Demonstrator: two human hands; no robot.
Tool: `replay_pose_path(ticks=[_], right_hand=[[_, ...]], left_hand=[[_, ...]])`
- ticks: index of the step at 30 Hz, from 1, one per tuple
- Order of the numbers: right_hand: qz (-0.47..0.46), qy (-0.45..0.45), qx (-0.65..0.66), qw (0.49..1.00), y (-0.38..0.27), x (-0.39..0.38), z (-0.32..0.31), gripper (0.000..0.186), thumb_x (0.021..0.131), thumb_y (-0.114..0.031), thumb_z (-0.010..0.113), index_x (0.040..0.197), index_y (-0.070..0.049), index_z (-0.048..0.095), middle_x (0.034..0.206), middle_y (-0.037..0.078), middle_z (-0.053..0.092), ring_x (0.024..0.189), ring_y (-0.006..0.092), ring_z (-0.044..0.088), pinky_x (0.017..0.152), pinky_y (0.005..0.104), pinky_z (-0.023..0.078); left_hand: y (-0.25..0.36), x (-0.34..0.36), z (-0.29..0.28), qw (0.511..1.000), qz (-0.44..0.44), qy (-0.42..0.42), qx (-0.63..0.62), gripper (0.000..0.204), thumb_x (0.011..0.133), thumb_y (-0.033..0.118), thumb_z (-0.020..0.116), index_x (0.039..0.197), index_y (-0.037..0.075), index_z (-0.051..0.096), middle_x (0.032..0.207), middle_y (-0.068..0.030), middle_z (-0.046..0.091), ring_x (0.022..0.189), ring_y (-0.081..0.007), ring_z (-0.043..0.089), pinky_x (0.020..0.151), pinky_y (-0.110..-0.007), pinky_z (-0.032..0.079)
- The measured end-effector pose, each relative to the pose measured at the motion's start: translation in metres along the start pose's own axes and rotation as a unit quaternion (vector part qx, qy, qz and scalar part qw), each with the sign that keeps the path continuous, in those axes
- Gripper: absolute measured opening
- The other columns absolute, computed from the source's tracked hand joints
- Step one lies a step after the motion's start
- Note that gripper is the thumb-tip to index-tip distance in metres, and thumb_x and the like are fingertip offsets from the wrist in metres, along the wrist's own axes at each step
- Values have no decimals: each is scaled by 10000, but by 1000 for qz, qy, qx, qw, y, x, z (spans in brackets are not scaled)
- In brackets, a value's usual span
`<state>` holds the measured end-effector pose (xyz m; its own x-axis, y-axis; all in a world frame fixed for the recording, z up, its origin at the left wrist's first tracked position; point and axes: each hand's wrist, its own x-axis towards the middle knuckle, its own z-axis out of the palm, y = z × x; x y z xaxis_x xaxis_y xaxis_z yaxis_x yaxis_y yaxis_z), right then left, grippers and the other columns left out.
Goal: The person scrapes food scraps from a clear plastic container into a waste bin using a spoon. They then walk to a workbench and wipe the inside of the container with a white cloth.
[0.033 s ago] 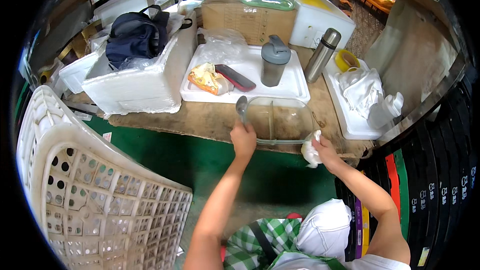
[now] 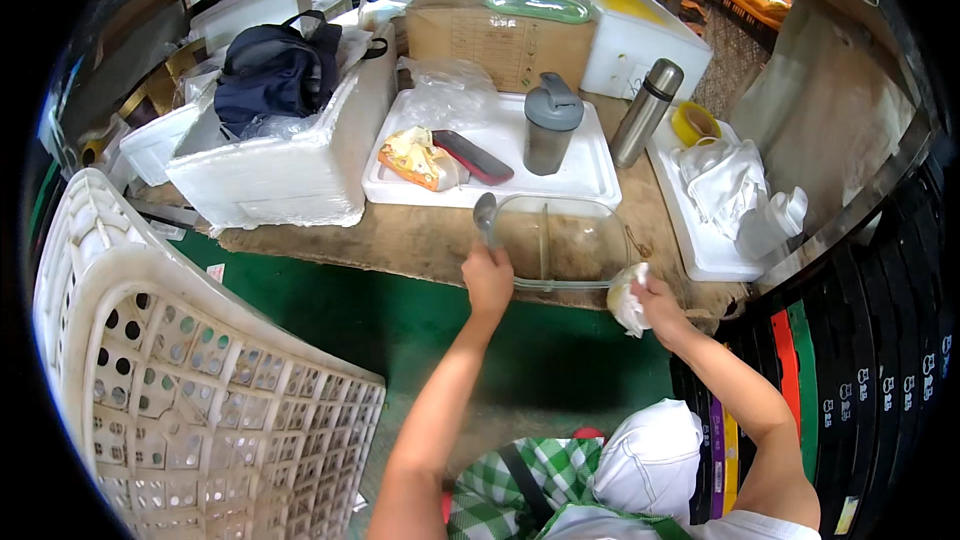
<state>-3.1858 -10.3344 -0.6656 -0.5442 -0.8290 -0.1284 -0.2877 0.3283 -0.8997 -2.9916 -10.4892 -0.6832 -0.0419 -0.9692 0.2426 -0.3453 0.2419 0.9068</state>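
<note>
My left hand (image 2: 488, 280) is closed around the handle of a metal spoon (image 2: 485, 212), its bowl pointing up and away from me. Just right of the spoon, a clear divided food container (image 2: 545, 240) lies on the wooden tabletop near its front edge. Whether my left fingers also touch the container's side, I cannot tell. Crumpled white tissue (image 2: 628, 302) is gripped in my right hand (image 2: 660, 308), beside the container's near right corner.
Behind the container, a white foam tray (image 2: 400, 190) carries a tissue pack, a phone and a grey shaker bottle (image 2: 552, 125). A steel thermos (image 2: 648, 112) stands to its right. A foam box (image 2: 265, 185) is at left, and a white plastic basket (image 2: 220, 360) stands nearer.
The tissue in my right hand has shifted slightly to the right and looks more spread out. My left hand and the spoon have barely moved.
</note>
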Motion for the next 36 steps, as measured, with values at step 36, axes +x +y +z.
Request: replay_pose_path(ticks=[36], right_hand=[[-345, -100, -418, 834, -120, 82, 127, 133, 622, -32, 534, 751, -8, 560, 731, 190, 563, 770, 319, 540, 669, 399, 424]], left_hand=[[-10, 5, 0, 997, 6, -8, -75, 266, 797, 217, 516, 889, -33, 508, 593, -173, 522, 537, -260, 529, 535, -355, 406]])
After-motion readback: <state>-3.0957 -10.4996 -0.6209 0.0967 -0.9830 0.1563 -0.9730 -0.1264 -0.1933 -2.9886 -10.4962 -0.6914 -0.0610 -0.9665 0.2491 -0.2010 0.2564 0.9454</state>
